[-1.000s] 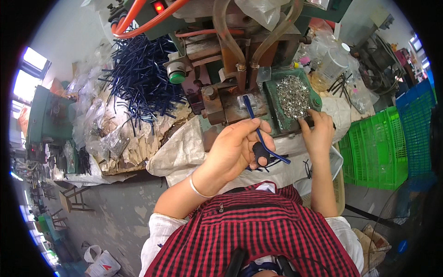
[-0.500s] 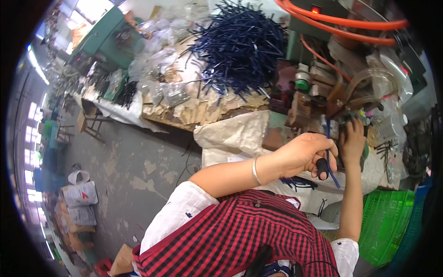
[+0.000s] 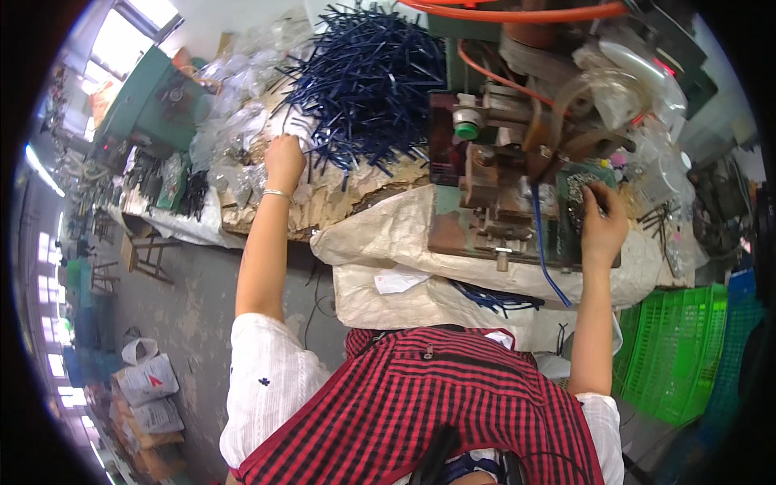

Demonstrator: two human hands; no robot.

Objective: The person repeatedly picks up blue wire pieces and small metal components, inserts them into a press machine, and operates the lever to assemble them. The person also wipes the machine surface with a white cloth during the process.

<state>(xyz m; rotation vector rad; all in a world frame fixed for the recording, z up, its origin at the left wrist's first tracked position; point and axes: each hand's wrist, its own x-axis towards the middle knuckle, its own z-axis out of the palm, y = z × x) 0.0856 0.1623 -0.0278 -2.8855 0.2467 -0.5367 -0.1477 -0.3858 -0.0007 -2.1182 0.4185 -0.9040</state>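
My left hand reaches over the bench, fingers drawn together at the left edge of a big pile of dark blue strips. Loose strips lie by its fingertips; whether one is pinched, I cannot make out. My right hand is beside a bench machine, its thumb and fingers bent together over a tray of small metal parts. Anything between those fingertips is too small to tell. One blue strip hangs from the machine's working head toward me, touched by neither hand.
A whitish sack cloth covers the bench's front edge, with several blue strips lying on it below the machine. Clear plastic bags lie at the left. A green crate stands at the right. Orange hoses cross above.
My left hand has let go of the blue strip at the machine and swung far left to the pile. My right hand stays near the parts tray, its fingers now drawn together. The view has shifted.
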